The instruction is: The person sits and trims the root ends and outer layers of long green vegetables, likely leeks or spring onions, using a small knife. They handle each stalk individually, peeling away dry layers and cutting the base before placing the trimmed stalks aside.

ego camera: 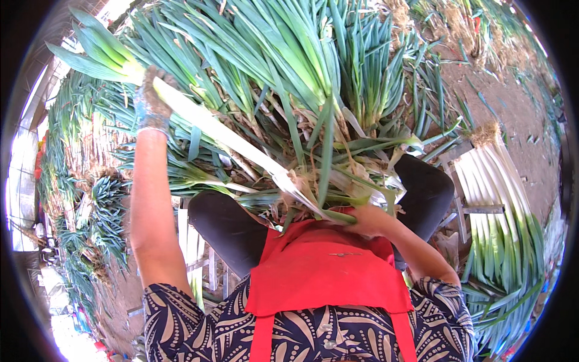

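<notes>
In a soiled knitted work glove, my left hand (156, 97) grips a large leek-like green onion (212, 131) just below its green leaves, at the upper left. The white stalk slants down to the right, its root end close to my lap. My bare right hand (368, 221) is closed on a strip of peeled outer leaf (337, 217) that runs from the stalk's lower end, above the red apron (325, 276). Stripped leaves and dry skins (357, 178) lie heaped between my knees.
Unpeeled green onions (280, 50) are piled ahead of me. Peeled ones (491, 181) lie on a metal rack (481, 209) at my right. More bundles (90, 145) stand on the left. Scraps of leaf are scattered over the dirt floor (493, 97).
</notes>
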Motion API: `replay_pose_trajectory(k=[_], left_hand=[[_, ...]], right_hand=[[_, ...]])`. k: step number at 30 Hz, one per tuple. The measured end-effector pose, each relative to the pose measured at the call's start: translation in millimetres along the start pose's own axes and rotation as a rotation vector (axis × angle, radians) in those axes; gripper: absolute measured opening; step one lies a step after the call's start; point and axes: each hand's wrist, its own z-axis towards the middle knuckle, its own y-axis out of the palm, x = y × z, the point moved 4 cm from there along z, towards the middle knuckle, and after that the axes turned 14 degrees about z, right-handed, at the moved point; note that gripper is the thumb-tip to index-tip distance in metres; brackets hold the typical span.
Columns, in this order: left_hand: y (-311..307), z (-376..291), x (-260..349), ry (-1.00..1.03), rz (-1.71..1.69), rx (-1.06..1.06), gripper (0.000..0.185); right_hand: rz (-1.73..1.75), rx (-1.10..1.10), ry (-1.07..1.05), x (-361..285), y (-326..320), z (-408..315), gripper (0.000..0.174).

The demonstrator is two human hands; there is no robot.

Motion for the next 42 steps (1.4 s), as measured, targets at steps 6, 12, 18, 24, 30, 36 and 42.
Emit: replay_pose_trajectory(k=[6, 12, 18, 24, 30, 36, 42], left_hand=[[-32.7, 3.6, 37.3, 0.041, 0.165, 0.036, 0.021], [44.2, -92.8, -25.7, -0.079, 0.008, -0.268, 0.021], [79.7, -144.2, -62.9, -0.186, 0.184, -0.244, 0.027], [85.7, -150.5, -78.6, -0.221, 0.193, -0.249, 0.019], [84.3, -153.4, -84.3, -0.253, 0.206, -0.255, 0.022], [88.3, -160.1, -86.7, -0.283, 0.147, -0.349, 0.023], [93.0, -165.7, -83.2, -0.252, 0.102, -0.511, 0.031]], right_hand=[[-0.143, 0.319, 0.101, 19.1, -19.4, 0.5, 0.055], [0.236, 0.577, -0.646, -115.5, -63.7, 38.7, 0.046], [0.512, 0.528, -0.644, -184.3, -63.6, 58.5, 0.029], [0.445, 0.559, -0.602, -170.9, -57.6, 67.3, 0.022], [0.442, 0.568, -0.555, -164.8, -55.9, 75.4, 0.021], [0.567, 0.485, -0.462, -143.1, -49.1, 107.5, 0.025], [0.63, 0.345, -0.172, -106.0, -2.1, 139.1, 0.033]])
